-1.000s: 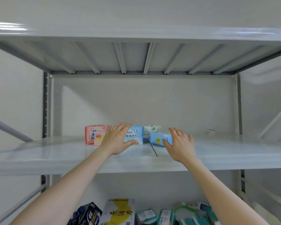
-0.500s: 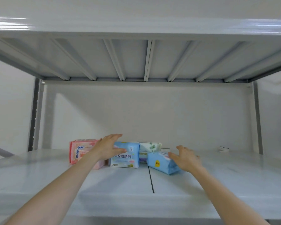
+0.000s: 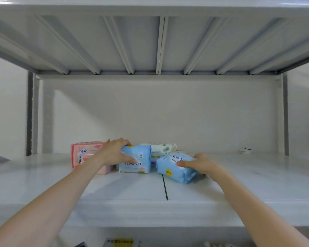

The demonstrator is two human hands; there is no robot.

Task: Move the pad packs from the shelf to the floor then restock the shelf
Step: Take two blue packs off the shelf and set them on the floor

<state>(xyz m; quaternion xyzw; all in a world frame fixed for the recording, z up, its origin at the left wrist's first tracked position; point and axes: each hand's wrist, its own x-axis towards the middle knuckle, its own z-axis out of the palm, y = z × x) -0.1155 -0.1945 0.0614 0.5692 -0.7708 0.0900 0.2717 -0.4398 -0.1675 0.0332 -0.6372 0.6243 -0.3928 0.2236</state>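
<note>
I judged the job barely begun: all four packs I could see sat on the shelf (image 3: pixel 257 184), none had gone down, and the floor was out of view. The left hand (image 3: pixel 114 152) gripped the upright blue pack (image 3: pixel 138 162), fingers (image 3: pixel 122 142) curled over its top and thumb on its face. The right hand (image 3: pixel 203 165) gripped the tilted blue pack (image 3: pixel 173 171) by its right end, thumb laid on top. The pink pack (image 3: pixel 83 155) stood touching the upright blue one on the left, partly behind my left wrist. The white pack (image 3: pixel 165 148) lay behind and between the two blue ones. Those two, I reckoned, were left to fetch, and then the whole restocking. Room was good: the board above (image 3: pixel 161 41) hung well clear of the packs, the shelf lay bare to either side, and the path back to the front edge crossed only a seam (image 3: pixel 166 188). A small white thing (image 3: pixel 245 150) sat well apart at the back right. Some goods (image 3: pixel 119 242) showed below the front edge, so I thought a pack let slip there might land among them.
</note>
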